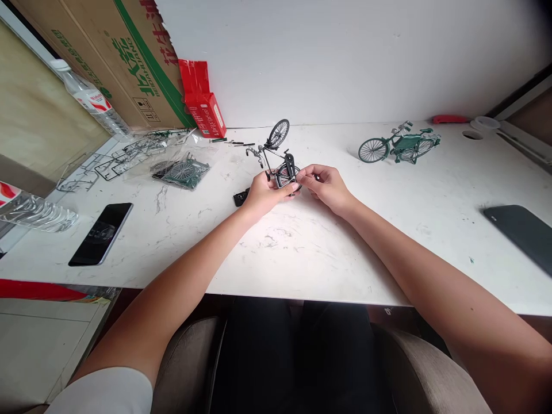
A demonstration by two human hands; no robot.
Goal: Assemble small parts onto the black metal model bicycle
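here, both hands, left hand (pixel 263 194) and right hand (pixel 328 185), tight around the black model bicycle (pixel 278 155) on the white table (pixel 302 247)

Small black model bicycle (pixel 279 155) stands tilted on the white table, front wheel raised, rear wheel held

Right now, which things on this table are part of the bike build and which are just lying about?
In use:
left hand
right hand
black model bicycle
parts frames
bagged green parts

Lying about:
finished green bicycle
phone
water bottle
red box
dark tablet
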